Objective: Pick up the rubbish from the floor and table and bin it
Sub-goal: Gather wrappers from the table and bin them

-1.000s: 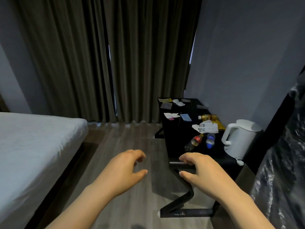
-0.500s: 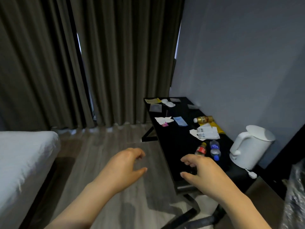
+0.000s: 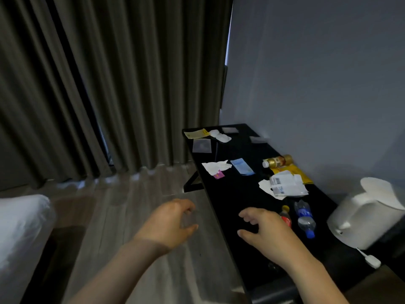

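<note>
Near table (image 3: 230,189) edge: left hand (image 3: 168,222), right hand (image 3: 265,232) loosely curled, empty; red-label bottle (image 3: 285,217) beside right.

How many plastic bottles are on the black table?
3: a gold-labelled bottle by the wall, a red-labelled bottle partly behind the right hand, a blue-capped clear bottle beside it.

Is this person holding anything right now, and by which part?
Nothing is held. Both the left hand and the right hand are empty, fingers loosely curled; the right hand hovers over the black table near a red-labelled bottle.
</note>
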`<state>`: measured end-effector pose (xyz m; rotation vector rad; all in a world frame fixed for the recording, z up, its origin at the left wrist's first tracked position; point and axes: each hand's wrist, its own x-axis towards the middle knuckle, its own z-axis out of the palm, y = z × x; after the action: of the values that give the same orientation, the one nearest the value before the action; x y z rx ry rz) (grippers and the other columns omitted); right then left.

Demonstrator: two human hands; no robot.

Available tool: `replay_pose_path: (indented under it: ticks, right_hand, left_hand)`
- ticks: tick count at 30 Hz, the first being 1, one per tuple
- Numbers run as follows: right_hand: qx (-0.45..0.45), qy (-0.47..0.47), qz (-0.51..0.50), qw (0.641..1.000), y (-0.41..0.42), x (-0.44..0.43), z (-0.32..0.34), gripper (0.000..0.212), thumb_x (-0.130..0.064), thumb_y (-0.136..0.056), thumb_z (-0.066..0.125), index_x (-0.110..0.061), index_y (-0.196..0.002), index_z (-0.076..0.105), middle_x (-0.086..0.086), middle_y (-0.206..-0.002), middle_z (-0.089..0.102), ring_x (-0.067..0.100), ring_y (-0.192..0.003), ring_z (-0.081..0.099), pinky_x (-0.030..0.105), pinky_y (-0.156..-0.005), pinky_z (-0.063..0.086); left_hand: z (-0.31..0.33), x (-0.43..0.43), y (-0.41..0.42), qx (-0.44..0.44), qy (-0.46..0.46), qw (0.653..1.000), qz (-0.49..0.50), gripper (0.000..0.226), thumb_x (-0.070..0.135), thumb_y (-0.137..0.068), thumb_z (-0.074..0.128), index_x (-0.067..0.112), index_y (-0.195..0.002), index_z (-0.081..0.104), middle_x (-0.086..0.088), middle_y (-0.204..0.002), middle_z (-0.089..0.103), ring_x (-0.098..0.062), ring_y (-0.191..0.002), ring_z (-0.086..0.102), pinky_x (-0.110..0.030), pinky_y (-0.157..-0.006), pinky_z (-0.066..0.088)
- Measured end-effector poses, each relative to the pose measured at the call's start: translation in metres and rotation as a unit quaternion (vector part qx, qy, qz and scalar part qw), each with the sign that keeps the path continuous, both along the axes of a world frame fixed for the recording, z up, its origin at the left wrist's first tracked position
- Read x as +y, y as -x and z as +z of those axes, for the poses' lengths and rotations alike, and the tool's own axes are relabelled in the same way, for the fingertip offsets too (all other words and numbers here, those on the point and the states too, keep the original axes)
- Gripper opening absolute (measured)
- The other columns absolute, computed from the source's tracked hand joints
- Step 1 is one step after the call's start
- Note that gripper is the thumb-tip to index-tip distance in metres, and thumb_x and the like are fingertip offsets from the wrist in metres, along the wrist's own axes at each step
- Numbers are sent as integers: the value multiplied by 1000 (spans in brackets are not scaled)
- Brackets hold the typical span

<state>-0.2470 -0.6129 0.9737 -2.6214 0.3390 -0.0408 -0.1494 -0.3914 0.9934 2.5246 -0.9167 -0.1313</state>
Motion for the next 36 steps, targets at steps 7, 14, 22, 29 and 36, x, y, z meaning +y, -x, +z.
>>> replay_pose_path:
  ticks: [7, 14, 22, 29, 36]
  right_hand:
    - [29, -13, -9, 999, -78, -47, -14, 44, -40, -81, 68, -32, -123, 57, -14, -112, 60, 4, -101, 57, 23, -87, 49]
    - [68, -30, -46, 996, -120, -76, -32, 45, -36, -82, 68, -30, -125, 57, -11, -113, 62, 4, -104, 57, 21, -89, 48]
    - [76, -46, -145, 986, -188, -87, -45, 48, -34, -82, 69, -28, -128, 55, -8, -115, 61, 4, -105, 56, 17, -89, 46]
    - [97, -82, -226, 966, -247, -76, -56, 48, -35, -83, 69, -31, -128, 54, -12, -113, 59, 2, -102, 55, 17, -89, 47]
    - [128, -112, -275, 946, -276, -75, -72, 47, -35, -83, 69, -30, -128, 54, -10, -116, 59, 2, -100, 56, 16, -87, 47]
  left_hand:
    - [-21, -49, -87, 25, -11, 1000, 10, 35, 34, -83, 66, 23, -116, 58, 7, -111, 62, -10, -105, 58, -17, -87, 40]
    - [-49, -84, -156, 50, -20, 998, -46, 40, 30, -82, 68, 17, -118, 59, 1, -111, 65, -13, -102, 61, -21, -90, 44]
    - [-72, -123, -268, 85, -30, 988, -127, 39, 31, -83, 65, 21, -120, 57, 4, -115, 63, -10, -105, 59, -14, -84, 39]
    - [-88, -139, -364, 113, -24, 975, -190, 40, 33, -80, 69, 23, -118, 59, 5, -109, 63, -8, -97, 60, -22, -87, 47]
    - [-113, -165, -413, 174, -27, 960, -219, 39, 26, -78, 72, 18, -114, 61, 1, -107, 63, -11, -99, 61, -30, -89, 50]
